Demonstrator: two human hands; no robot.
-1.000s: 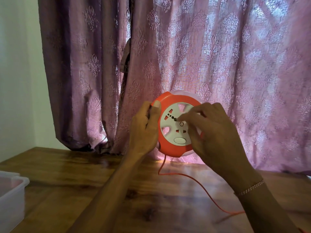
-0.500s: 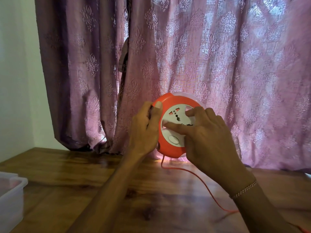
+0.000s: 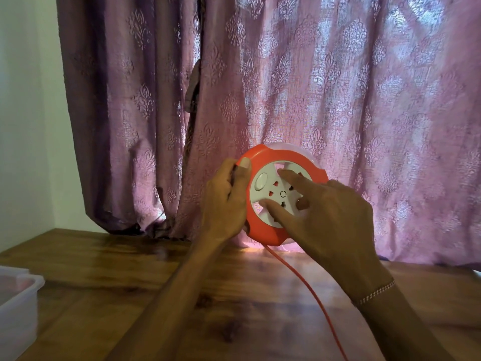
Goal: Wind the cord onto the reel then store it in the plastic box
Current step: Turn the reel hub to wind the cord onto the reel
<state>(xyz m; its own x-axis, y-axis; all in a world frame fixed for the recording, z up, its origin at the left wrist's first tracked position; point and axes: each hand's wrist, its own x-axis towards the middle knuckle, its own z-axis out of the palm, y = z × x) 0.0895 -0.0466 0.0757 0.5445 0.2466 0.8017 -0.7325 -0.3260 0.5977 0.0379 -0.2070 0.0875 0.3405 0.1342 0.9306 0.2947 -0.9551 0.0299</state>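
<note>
Nearest the viewer, an orange cord (image 3: 312, 295) runs across a dark wooden table (image 3: 130, 269), from the lower right edge of the view up to the bottom of an extension cord reel (image 3: 263, 230). Much of it still lies loose on the wood, so the winding appears unfinished.

The reel is round, with an orange casing and a white socket face (image 3: 270, 188) that has plug holes and an oval switch. It is held upright above the table, just in front of the curtain.

The left hand (image 3: 223, 204) grips the reel's left edge: its thumb lies over the front rim and its fingers curl behind, mostly hidden. The right hand (image 3: 333, 217) reaches in from the reel's right, with two fingers (image 3: 294, 178) extended and pressed flat against the white face; the rest are spread loosely and hold nothing.

To do this step well, the left hand should probably keep the casing steady while the right fingers turn the face in smooth, full circles. Letting the cord feed in straight from below the reel, free of kinks, should help it wind evenly.

Far to the reel's left, at the view's edge, sits a translucent plastic box (image 3: 18, 303), lid off, well apart from the hands.

Behind the reel hangs a purple patterned curtain (image 3: 338, 100), backlit, with a pale wall (image 3: 26, 100) to its left.
</note>
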